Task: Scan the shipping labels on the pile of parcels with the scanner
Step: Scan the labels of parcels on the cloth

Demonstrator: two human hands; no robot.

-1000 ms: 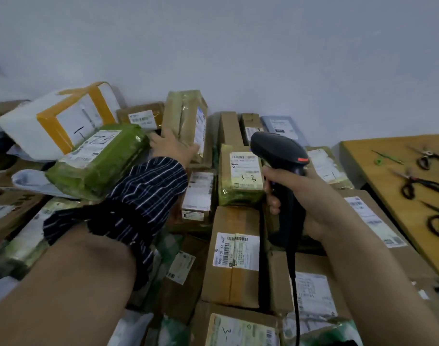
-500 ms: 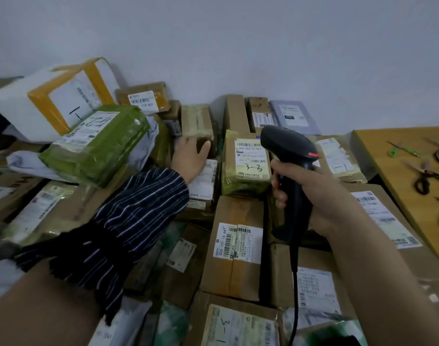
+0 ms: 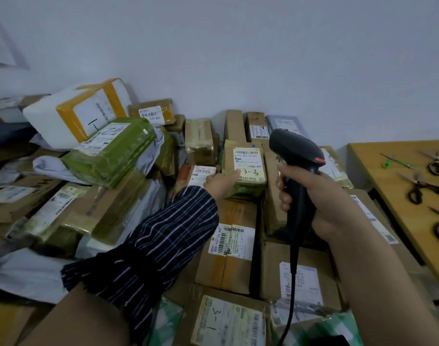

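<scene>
A pile of parcels fills the view below the wall. My right hand grips a black corded scanner, its head aimed toward the back of the pile. My left hand, in a dark striped sleeve, reaches forward and touches the left edge of a tape-wrapped small box marked "3-3"; whether it grips the box I cannot tell. Behind that stands a taped brown box. A cardboard box with a barcode label lies below my left hand.
A green-wrapped parcel and a white parcel with yellow tape are stacked at the left. At the right a wooden table carries several scissors. The scanner's cable hangs over the front boxes. A grey wall stands behind.
My left hand let go of the taped brown box at the back, which now lies flat, and moved right and nearer to the "3-3" box. The scanner stayed roughly in place.
</scene>
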